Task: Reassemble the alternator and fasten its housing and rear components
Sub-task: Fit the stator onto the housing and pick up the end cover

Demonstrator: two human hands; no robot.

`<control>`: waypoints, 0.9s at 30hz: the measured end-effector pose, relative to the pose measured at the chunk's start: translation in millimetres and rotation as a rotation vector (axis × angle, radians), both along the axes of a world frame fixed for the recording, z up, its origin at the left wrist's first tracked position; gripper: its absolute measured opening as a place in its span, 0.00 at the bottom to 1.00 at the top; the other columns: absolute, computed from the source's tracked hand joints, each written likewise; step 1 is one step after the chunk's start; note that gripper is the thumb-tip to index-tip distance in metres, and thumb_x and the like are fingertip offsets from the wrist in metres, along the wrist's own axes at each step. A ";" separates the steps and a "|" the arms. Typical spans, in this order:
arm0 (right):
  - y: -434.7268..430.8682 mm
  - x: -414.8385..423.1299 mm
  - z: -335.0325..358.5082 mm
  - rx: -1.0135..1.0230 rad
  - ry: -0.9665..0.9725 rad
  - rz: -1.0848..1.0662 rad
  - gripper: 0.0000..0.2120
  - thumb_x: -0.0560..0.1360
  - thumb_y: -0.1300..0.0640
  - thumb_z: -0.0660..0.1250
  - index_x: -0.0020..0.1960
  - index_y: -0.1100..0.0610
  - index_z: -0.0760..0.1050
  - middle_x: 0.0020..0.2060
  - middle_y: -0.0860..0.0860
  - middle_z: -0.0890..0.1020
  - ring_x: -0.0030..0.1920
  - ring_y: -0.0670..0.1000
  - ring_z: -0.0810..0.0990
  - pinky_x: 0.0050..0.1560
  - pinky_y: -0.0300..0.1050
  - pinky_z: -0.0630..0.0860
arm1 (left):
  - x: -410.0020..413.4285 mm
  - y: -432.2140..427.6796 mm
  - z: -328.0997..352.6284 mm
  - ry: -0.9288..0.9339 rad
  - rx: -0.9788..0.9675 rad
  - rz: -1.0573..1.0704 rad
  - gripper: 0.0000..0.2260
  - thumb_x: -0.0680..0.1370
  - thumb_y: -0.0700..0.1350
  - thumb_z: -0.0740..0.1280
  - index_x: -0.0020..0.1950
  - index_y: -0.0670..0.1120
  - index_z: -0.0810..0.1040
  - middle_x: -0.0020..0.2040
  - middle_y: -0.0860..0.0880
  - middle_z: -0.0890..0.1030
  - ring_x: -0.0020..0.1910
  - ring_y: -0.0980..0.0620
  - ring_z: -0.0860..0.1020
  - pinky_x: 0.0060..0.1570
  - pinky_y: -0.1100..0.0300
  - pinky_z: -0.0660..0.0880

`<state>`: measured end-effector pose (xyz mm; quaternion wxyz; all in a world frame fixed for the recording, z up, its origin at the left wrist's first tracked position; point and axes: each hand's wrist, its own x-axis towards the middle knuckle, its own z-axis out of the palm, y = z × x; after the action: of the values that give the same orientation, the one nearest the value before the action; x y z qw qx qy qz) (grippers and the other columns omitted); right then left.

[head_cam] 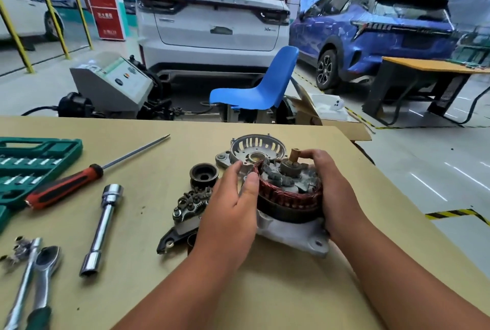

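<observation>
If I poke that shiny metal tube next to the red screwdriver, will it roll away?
Probably yes: the shiny tube is round and lies flat on the smooth table, so a sideways push should roll it. It looks like steel, so likely heavy and stiff.

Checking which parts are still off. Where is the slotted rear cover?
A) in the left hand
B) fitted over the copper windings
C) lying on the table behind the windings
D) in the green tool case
C: the rear cover lies on the table behind the copper windings, held by the left hand and right hand.
</observation>
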<state>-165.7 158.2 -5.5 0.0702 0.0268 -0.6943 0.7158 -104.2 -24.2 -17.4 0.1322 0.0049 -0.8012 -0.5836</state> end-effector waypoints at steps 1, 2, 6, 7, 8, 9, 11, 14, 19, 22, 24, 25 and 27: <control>-1.8 -0.1 0.3 0.014 0.016 0.003 0.14 0.85 0.41 0.57 0.56 0.43 0.81 0.49 0.50 0.88 0.50 0.53 0.89 0.42 0.44 0.83 | -0.3 -1.6 -0.3 0.011 -0.029 0.003 0.27 0.84 0.68 0.52 0.82 0.62 0.64 0.76 0.63 0.71 0.74 0.63 0.69 0.72 0.56 0.66; -3.3 -0.2 0.4 0.023 0.029 0.005 0.14 0.84 0.40 0.57 0.56 0.42 0.80 0.50 0.50 0.88 0.51 0.53 0.88 0.44 0.46 0.83 | -0.4 -2.7 -1.0 0.030 -0.056 0.005 0.28 0.84 0.70 0.50 0.82 0.62 0.65 0.74 0.65 0.71 0.72 0.66 0.69 0.71 0.57 0.67; -8.3 0.0 2.2 0.030 0.042 0.017 0.16 0.78 0.37 0.59 0.55 0.42 0.81 0.50 0.49 0.88 0.51 0.53 0.88 0.51 0.53 0.83 | -0.8 -4.8 -1.5 0.054 -0.088 0.007 0.28 0.82 0.69 0.52 0.79 0.62 0.68 0.70 0.66 0.75 0.70 0.65 0.71 0.69 0.55 0.71; -8.5 -0.2 2.9 0.038 0.042 0.026 0.16 0.77 0.36 0.60 0.55 0.42 0.81 0.50 0.49 0.88 0.51 0.52 0.88 0.51 0.52 0.83 | -1.0 -5.4 -1.3 0.051 -0.090 0.007 0.27 0.82 0.69 0.52 0.79 0.61 0.68 0.69 0.66 0.76 0.69 0.65 0.72 0.69 0.54 0.72; -8.3 -0.2 3.7 0.048 0.042 0.036 0.16 0.77 0.36 0.60 0.54 0.41 0.81 0.50 0.48 0.88 0.51 0.52 0.88 0.49 0.51 0.82 | -1.2 -6.1 -1.1 0.050 -0.092 0.004 0.26 0.82 0.69 0.52 0.78 0.62 0.68 0.68 0.67 0.76 0.68 0.66 0.73 0.67 0.54 0.73; -7.9 -0.4 4.7 0.056 0.040 0.046 0.16 0.77 0.36 0.60 0.54 0.42 0.81 0.50 0.48 0.88 0.51 0.52 0.88 0.49 0.51 0.82 | -1.2 -7.0 -0.8 0.048 -0.097 -0.007 0.26 0.82 0.70 0.53 0.77 0.63 0.68 0.66 0.68 0.76 0.67 0.67 0.73 0.65 0.55 0.73; -5.9 -1.0 6.8 0.078 0.038 0.062 0.15 0.78 0.37 0.60 0.55 0.42 0.80 0.50 0.50 0.88 0.52 0.53 0.88 0.52 0.54 0.82 | 0.5 -9.3 0.7 0.046 -0.143 -0.049 0.30 0.78 0.75 0.55 0.78 0.67 0.64 0.66 0.69 0.74 0.65 0.66 0.74 0.62 0.56 0.74; -1.9 -2.4 7.9 0.110 0.039 0.071 0.12 0.85 0.42 0.60 0.55 0.43 0.81 0.52 0.52 0.88 0.53 0.56 0.88 0.53 0.54 0.82 | 1.8 -11.2 2.0 0.052 -0.264 -0.102 0.39 0.71 0.81 0.60 0.79 0.70 0.59 0.72 0.67 0.72 0.67 0.63 0.73 0.60 0.60 0.71; 3.1 -3.6 5.3 0.159 0.075 0.037 0.14 0.84 0.42 0.59 0.57 0.45 0.82 0.53 0.51 0.87 0.53 0.56 0.87 0.50 0.52 0.82 | 3.1 -9.9 4.5 0.051 -0.319 -0.091 0.45 0.68 0.80 0.65 0.82 0.67 0.57 0.77 0.63 0.71 0.73 0.57 0.72 0.72 0.48 0.73; 6.2 -5.9 3.0 0.138 0.072 -0.027 0.16 0.80 0.40 0.60 0.54 0.45 0.84 0.49 0.52 0.87 0.53 0.59 0.87 0.51 0.58 0.82 | 3.5 -9.0 2.5 0.091 -0.337 -0.087 0.45 0.67 0.80 0.66 0.81 0.68 0.58 0.76 0.64 0.71 0.71 0.60 0.72 0.68 0.54 0.73; 7.5 -6.6 3.1 0.108 0.039 -0.066 0.18 0.80 0.37 0.60 0.50 0.46 0.85 0.49 0.56 0.86 0.52 0.62 0.87 0.54 0.63 0.83 | 3.7 -7.4 1.4 0.120 -0.357 -0.089 0.44 0.67 0.79 0.67 0.80 0.69 0.58 0.74 0.65 0.70 0.68 0.62 0.71 0.63 0.58 0.70; 8.6 -6.5 3.7 0.090 0.022 -0.088 0.19 0.80 0.37 0.60 0.49 0.46 0.85 0.48 0.57 0.86 0.52 0.63 0.87 0.55 0.64 0.83 | 3.8 -6.6 1.8 0.136 -0.370 -0.089 0.43 0.67 0.78 0.68 0.79 0.69 0.58 0.73 0.65 0.71 0.66 0.63 0.71 0.61 0.59 0.70; 12.5 -6.6 4.2 0.072 -0.004 -0.121 0.19 0.83 0.40 0.60 0.48 0.48 0.85 0.48 0.59 0.86 0.51 0.63 0.87 0.54 0.65 0.83 | 4.5 -4.2 3.7 0.170 -0.404 -0.088 0.43 0.67 0.76 0.70 0.78 0.70 0.58 0.72 0.66 0.71 0.66 0.63 0.72 0.61 0.61 0.70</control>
<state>-172.3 170.8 -1.3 0.1110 -0.0138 -0.7201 0.6848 -99.7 -28.4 -13.8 0.1720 -0.1057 -0.8872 -0.4148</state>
